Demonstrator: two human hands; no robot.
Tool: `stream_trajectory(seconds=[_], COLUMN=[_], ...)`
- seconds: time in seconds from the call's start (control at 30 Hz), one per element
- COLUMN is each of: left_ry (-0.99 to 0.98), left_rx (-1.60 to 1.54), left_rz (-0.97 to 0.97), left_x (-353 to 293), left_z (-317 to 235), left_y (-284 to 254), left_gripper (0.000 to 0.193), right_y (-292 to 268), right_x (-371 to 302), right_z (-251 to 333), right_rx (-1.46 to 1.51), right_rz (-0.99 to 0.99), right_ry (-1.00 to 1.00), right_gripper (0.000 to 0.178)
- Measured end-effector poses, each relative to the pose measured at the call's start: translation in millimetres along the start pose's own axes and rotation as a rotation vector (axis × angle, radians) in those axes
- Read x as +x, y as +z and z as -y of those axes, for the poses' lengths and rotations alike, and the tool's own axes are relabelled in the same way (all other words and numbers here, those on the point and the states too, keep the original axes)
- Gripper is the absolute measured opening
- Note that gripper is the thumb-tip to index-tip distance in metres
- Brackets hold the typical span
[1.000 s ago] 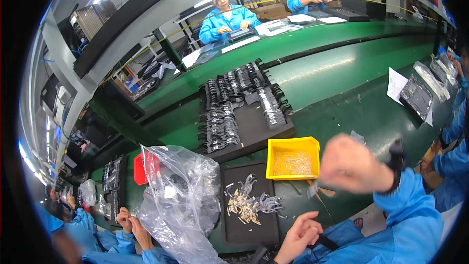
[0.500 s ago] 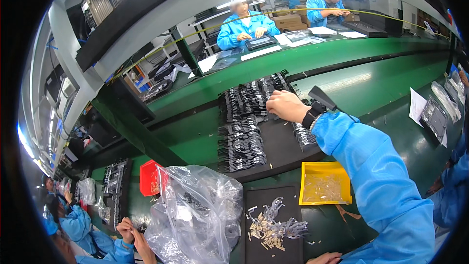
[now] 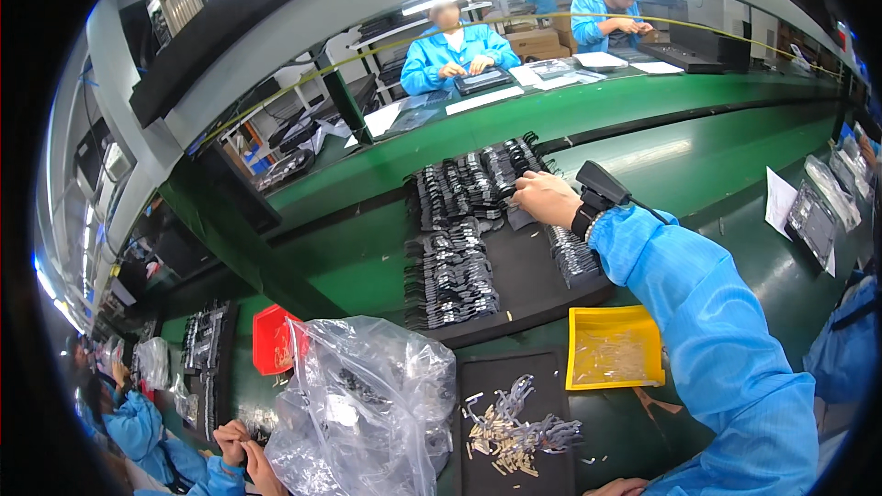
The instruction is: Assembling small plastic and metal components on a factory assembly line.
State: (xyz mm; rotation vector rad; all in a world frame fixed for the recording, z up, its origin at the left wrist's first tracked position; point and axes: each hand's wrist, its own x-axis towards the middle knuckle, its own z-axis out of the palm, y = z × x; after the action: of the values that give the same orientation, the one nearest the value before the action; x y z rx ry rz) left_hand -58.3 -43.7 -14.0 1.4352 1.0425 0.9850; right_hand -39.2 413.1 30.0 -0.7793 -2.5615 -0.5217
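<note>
My right hand (image 3: pixel 547 199), in a blue sleeve with a black wristband, reaches over a black board (image 3: pixel 528 280). Rows of thin black-and-silver parts (image 3: pixel 450 266) fill much of this board. The fingers are bent and pressed together among the far rows; what they pinch is hidden. Just below the fingertips lies a dark grey piece (image 3: pixel 519 218). Of my left hand (image 3: pixel 617 487) only a sliver shows at the lower edge, fingers out of sight, near a black tray (image 3: pixel 478 367). Grey curled pieces (image 3: pixel 519 395) and small cream sticks (image 3: pixel 501 441) are heaped in that tray.
A yellow bin (image 3: pixel 616 384) holds clear small pieces. A red bin (image 3: pixel 271 340) stands beside a large clear plastic bag (image 3: pixel 367 413) of dark parts. A co-worker's hands (image 3: pixel 241 450) are at the lower left. More co-workers in blue sit across the green bench (image 3: pixel 643 96).
My right hand has shifted slightly right against the board, staying at the far rows. The whole view has tilted a little. The trays and bins stay in place.
</note>
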Motion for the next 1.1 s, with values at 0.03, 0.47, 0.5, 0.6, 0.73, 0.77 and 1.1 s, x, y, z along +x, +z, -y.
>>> stream_trajectory(seconds=[0.03,0.47,0.5,0.6,0.73,0.77,1.1], left_ry=[-0.024,0.018,0.019,0.064,0.043,0.059,0.321], left_rx=[-0.002,0.127,0.134,0.194,0.256,0.338,0.812], left_rz=[-0.018,-0.228,-0.226,-0.202,-0.135,-0.047,0.073], left_x=[-1,-14,-15,-11,1,6,105], left_z=[0,35,36,34,8,-9,-16], left_y=[2,18,18,20,27,29,77], left_gripper=[0.012,0.01,0.01,0.011,0.012,0.014,0.066], right_y=[-10,-216,-228,-242,-223,-224,-195], right_x=[-2,-145,-166,-236,-323,-337,-398], right_z=[-2,103,110,118,109,112,92], right_rx=[-0.009,0.371,0.397,0.486,0.453,0.451,0.419], right_rz=[0.013,-0.23,-0.223,-0.217,-0.238,-0.308,0.202], right_ry=[-0.009,-0.128,-0.076,0.135,0.617,0.756,0.76], right_gripper=[0.012,0.015,0.013,0.01,0.01,0.013,0.12])
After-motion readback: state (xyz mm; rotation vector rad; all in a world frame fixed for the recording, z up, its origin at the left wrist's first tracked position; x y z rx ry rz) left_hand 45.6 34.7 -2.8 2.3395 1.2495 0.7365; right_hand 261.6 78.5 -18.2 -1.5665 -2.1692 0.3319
